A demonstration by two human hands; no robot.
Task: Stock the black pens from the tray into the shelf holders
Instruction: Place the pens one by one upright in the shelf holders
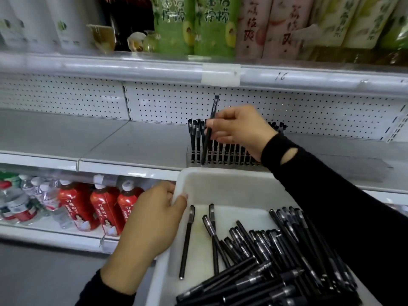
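My right hand (239, 128) pinches a black pen (209, 129) that stands nearly upright, its tip down in the clear holder (190, 154) on the middle shelf. Several black pens (195, 138) stand in a row in that holder, partly hidden behind my hand. My left hand (152, 219) grips the left rim of the white tray (220, 180), thumb over the edge. Many loose black pens (276, 257) lie piled in the tray's right and near part, with a single pen (187, 241) lying apart at the left.
The grey middle shelf (99, 140) with its pegboard back runs left of the holder. Drink packs (194, 25) fill the upper shelf. Red bottles (103, 206) and water bottles (19, 202) stand on the lower shelf at left.
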